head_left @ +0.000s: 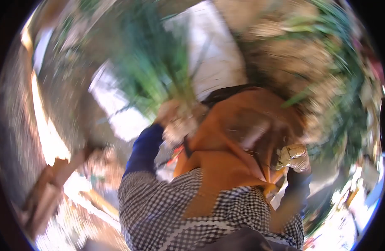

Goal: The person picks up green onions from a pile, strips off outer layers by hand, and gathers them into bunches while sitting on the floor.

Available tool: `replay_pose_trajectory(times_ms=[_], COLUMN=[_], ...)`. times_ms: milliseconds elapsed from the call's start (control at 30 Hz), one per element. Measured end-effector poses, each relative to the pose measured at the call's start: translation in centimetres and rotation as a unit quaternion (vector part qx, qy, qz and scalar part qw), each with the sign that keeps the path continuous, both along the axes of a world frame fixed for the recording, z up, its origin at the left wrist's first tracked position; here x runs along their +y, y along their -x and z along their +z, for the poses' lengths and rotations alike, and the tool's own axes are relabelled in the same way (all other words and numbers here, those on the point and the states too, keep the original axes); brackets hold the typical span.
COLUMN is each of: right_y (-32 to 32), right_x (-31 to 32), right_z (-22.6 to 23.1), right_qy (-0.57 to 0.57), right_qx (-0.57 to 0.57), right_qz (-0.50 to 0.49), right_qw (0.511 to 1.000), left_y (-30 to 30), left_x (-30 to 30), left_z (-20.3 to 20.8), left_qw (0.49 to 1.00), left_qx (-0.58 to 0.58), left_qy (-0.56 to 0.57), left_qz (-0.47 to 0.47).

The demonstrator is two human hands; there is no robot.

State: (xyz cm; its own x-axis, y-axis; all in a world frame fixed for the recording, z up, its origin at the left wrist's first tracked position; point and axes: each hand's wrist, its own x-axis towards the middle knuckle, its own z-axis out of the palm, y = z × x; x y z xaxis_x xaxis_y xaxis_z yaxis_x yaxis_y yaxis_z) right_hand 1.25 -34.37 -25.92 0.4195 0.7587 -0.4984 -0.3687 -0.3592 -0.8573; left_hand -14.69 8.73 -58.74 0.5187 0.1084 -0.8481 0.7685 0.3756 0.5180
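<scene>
A bunch of green onions [159, 62] fans away from me, its long green leaves smeared by motion. My left hand [169, 112] is closed round the pale lower end of the bunch. Beneath the leaves lies a white sheet or sack [217, 50]. An orange-brown apron [242, 121] with a wet, shiny patch covers my lap. To the right of it, my right hand [293, 158], in a pale soiled glove, has its fingers curled in close to the apron's edge. Whatever may be inside those fingers is hidden.
Along the right side lie more green leafy stalks [339, 58] beside a blurred brown, earthy heap [288, 67]. Brown wooden or cardboard pieces [48, 196] stand at the lower left. A bright strip of light [48, 129] runs down the left.
</scene>
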Motion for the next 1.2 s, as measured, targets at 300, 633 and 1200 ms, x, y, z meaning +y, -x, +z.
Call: replay_pose_trajectory(times_ms=[300, 633, 1200], right_y=[21.8, -11.5, -10.8], right_x=[-20.7, -16.6, -12.8], right_z=[-11.2, -8.7, -6.5], right_qy=[0.591, 0.442, 0.446], right_qx=[-0.006, -0.402, -0.366], right_qz=[0.094, -0.409, -0.375], right_qw=[0.801, 0.689, 0.725], left_y=[4.1, -15.9, -17.7], left_x=[-2.8, -15.3, -37.8], left_z=[2.6, 24.5, 24.4], left_qw=[0.608, 0.657, 0.708], left_qx=[-0.169, -0.491, -0.6], left_qy=[-0.497, -0.478, -0.253], left_qz=[-0.596, -0.316, -0.276])
